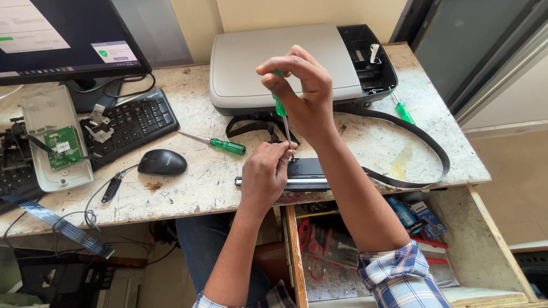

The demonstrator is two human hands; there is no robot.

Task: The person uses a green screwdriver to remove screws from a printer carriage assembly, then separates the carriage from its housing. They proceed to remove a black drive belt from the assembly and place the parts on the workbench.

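My right hand point(302, 94) is raised over the desk, closed around a green-handled screwdriver point(279, 105) held upright, tip down. The metal shaft meets a long black bar-shaped part point(308, 171) lying at the desk's front edge. My left hand point(264, 174) rests on the left end of that part, fingers curled at the screwdriver's tip. Behind them sits a grey printer point(279, 63) with its right side opened. A wide black ribbon cable point(425, 142) loops from the printer across the desk to the bar part.
A second green screwdriver point(220, 144) lies left of my hands, a third point(403, 110) right of the printer. A black mouse point(162, 162), keyboard point(134, 122), monitor point(63, 40) and a grey cover with a green circuit board point(61, 147) sit left. An open drawer point(491, 245) below holds tools.
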